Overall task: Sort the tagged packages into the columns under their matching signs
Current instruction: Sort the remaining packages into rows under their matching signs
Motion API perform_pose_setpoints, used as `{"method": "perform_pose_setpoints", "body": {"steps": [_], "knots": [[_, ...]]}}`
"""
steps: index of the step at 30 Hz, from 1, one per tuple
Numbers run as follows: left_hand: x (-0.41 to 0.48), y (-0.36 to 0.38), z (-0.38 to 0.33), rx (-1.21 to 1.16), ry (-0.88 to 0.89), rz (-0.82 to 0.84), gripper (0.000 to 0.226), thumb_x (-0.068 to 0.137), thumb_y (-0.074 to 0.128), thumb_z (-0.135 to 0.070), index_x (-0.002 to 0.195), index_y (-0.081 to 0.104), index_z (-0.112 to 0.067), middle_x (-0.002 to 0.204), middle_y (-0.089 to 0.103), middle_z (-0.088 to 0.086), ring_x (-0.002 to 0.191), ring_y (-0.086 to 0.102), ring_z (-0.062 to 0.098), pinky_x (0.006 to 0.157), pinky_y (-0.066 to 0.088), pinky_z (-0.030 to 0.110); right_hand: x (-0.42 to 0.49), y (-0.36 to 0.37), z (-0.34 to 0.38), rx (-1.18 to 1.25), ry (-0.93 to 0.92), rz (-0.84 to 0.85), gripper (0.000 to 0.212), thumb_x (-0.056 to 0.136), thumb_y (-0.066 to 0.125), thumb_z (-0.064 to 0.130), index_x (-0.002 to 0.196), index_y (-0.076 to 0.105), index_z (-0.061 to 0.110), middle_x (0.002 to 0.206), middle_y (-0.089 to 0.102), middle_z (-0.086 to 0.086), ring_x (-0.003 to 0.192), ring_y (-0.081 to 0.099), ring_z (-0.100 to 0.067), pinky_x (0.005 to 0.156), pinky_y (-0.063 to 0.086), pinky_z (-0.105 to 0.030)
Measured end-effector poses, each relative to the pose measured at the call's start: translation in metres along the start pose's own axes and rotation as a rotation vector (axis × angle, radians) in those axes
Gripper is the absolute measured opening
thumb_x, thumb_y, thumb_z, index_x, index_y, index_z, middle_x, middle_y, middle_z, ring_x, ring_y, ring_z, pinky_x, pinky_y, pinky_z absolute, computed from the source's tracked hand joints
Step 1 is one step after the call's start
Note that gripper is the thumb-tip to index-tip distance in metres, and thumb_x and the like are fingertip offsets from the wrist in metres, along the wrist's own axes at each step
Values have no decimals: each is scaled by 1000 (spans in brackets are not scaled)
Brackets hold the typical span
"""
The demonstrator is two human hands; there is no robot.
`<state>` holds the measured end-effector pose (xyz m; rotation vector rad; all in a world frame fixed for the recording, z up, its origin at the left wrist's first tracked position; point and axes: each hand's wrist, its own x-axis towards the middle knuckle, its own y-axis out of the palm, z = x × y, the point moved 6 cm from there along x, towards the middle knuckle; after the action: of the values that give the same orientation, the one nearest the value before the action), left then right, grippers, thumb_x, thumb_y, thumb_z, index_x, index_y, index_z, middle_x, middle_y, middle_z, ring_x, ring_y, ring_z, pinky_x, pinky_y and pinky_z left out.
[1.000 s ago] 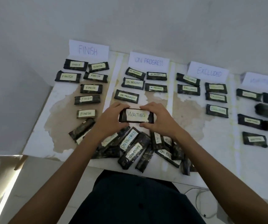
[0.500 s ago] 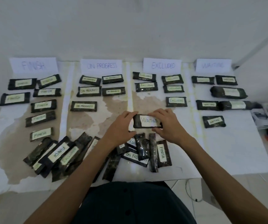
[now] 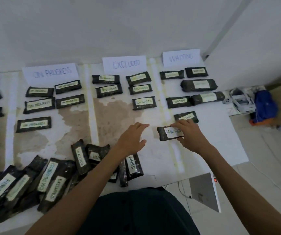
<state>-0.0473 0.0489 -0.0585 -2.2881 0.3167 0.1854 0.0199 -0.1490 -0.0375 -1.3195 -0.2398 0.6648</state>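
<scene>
Pinching a flat black crinkly packet with a white paper "WAITING" tag [image 3: 170, 133], the right hand [image 3: 189, 136] holds its end. The left hand [image 3: 131, 139] hovers open and empty over the stained white bench [image 3: 116, 116].

Left hand [image 3: 131, 138] spread, right hand [image 3: 189, 137] pinching.

A plain indoor room, likely a home: bare white wall [image 3: 102, 28], tiled floor [image 3: 263, 167], a stained white table [image 3: 116, 116] bearing handwritten paper signs [image 3: 124, 63].

Right hand [image 3: 189, 136] grips WAITING package [image 3: 169, 133]; left hand [image 3: 131, 139] spread.
</scene>
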Motion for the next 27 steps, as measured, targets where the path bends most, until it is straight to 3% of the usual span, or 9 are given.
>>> {"method": "perform_pose_setpoints", "body": {"steps": [6, 15, 21, 27], "knots": [[30, 50, -23, 32, 8, 105, 56, 89, 51, -16, 142, 33, -17, 140, 39, 5, 120, 40, 25, 95, 41, 36, -16, 12, -67, -37, 130, 16, 53, 66, 74, -2, 115, 62, 14, 117, 61, -9, 97, 53, -36, 72, 38, -39], [41, 87, -28, 96, -3, 156, 55, 87, 52, -12, 139, 37, -13, 139, 40, 9, 122, 38, 28, 98, 40, 38, -14, 31, -93, -80, 116, 30, 52, 67, 66, -7, 115, 62, 11, 116, 60, -13, 97, 51, -37, 73, 30, -35], [20, 63, -20, 91, -27, 82, 52, 87, 54, -16, 137, 41, -16, 138, 42, 6, 123, 39, 26, 100, 39, 38, -9, 24, -48, -20, 16, -8, 53, 66, 76, 6, 117, 62, 12, 115, 59, -14, 101, 52, -38, 77, 40, -42], [-43, 16, 20, 141, -188, -164, 49, 80, 61, -11, 128, 52, -14, 123, 50, 10, 114, 44, 30, 95, 41, 40, 2, 45, 49, 219, -88, 170, 51, 80, 68, 20, 129, 52, 18, 126, 50, -8, 111, 51, -29, 91, 43, -39]]}}
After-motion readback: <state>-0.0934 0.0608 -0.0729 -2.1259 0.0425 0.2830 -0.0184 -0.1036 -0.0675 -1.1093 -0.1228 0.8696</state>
